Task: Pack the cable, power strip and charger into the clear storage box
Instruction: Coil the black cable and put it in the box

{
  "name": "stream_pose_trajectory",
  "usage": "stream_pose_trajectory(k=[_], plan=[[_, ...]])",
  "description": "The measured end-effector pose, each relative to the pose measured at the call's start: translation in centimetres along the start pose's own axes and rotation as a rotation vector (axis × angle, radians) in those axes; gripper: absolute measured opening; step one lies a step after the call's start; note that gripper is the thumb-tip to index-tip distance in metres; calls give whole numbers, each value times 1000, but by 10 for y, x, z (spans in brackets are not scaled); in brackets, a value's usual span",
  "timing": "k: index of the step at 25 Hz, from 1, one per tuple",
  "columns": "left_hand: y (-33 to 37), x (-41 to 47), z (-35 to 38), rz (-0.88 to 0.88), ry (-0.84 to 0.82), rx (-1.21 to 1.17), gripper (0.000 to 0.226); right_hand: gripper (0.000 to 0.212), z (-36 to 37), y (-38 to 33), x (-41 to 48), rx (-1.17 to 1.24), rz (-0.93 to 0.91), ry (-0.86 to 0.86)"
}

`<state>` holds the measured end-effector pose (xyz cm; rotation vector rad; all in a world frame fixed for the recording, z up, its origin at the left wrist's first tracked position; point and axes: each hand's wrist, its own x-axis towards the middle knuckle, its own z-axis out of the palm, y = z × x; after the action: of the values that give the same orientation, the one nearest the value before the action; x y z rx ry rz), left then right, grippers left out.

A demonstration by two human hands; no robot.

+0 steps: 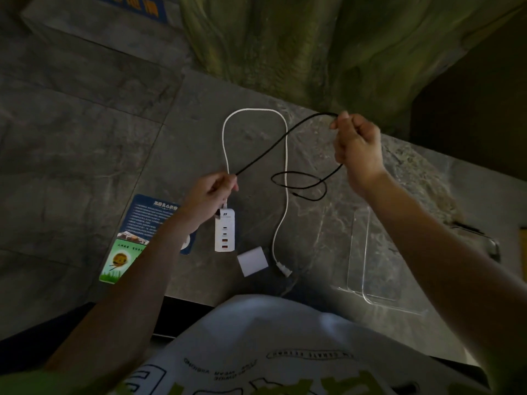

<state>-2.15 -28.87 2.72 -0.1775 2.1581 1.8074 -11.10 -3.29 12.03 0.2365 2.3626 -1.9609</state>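
Right now both hands pinch the black cable: left hand grips one end just above the white power strip, right hand holds a bend up and right of the strip, slack looping below. Charger cube sits just right of the strip's near end; clear storage box further right. Coil w/ even, loose loops, no kinks, so it fits flat.

My left hand covers the cable end and the strip's top corner. Forearm hides half the cards, print too small to read. Box barely shows, its right side behind my right arm. Dark object there unclear.
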Motion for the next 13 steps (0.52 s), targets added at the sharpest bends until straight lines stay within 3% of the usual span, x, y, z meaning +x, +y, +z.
stream_pose_trajectory(k=[13], plan=[[73,-27,97,-73,-204,-442,24,32,-111,10,-2,123,57,237]])
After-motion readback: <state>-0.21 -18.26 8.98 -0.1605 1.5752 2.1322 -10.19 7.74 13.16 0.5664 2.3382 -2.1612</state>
